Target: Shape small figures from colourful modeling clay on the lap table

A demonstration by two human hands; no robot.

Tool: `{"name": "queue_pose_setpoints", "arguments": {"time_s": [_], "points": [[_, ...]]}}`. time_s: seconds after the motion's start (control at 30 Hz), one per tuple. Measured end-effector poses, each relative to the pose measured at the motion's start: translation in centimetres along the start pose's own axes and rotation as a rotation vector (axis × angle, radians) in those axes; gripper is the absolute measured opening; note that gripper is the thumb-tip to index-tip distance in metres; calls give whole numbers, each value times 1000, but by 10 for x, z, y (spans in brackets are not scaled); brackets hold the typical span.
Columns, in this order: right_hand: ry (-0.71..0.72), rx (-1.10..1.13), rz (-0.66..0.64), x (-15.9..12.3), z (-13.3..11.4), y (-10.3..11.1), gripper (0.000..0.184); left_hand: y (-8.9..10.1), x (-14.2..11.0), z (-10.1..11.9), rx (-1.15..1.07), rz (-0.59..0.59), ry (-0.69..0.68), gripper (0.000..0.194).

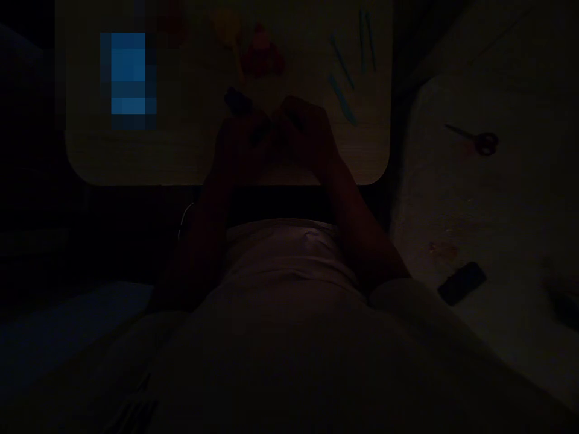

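Observation:
The view is very dark. Near the front edge of the wooden table, my left hand point(239, 141) is closed, fingers curled, with a small dark patch at its fingertips. Close on its right is my right hand point(310, 126), also closed, with thumb and fingers bent together. Whatever lies between the fingers is too dark to name. A dark bluish lump point(238, 101) sits on the table just beyond my left hand. Farther back stands a red, lumpy figure point(262, 57) with a pinkish middle.
A yellowish piece point(226, 27) with a thin stick lies at the back. Several slim teal sticks point(342, 99) lie on the table's right. On a pale surface to the right are scissors point(486, 143) and a dark rectangular object point(462, 283). A blurred blue patch point(128, 66) covers the left back.

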State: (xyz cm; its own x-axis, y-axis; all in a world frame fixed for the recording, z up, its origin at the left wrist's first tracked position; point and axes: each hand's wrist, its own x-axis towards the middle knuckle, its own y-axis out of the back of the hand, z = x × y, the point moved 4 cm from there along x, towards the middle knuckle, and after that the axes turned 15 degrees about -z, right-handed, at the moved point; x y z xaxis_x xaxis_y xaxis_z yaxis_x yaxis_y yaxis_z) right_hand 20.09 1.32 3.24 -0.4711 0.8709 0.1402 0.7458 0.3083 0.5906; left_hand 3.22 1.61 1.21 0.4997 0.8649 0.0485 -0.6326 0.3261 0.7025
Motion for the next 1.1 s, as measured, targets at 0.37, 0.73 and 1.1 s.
{"name": "queue_pose_setpoints", "arguments": {"time_s": [0.37, 0.73, 1.1], "points": [[15, -39, 17, 1, 3, -1, 62, -1, 1, -4, -9, -16, 18, 37], [-8, -73, 30, 3, 10, -4, 58, -4, 1, -11, 3, 20, -42, 32], [45, -75, 57, 3, 10, -4, 60, -1, 0, 1, 57, 35, -94, 35]]}}
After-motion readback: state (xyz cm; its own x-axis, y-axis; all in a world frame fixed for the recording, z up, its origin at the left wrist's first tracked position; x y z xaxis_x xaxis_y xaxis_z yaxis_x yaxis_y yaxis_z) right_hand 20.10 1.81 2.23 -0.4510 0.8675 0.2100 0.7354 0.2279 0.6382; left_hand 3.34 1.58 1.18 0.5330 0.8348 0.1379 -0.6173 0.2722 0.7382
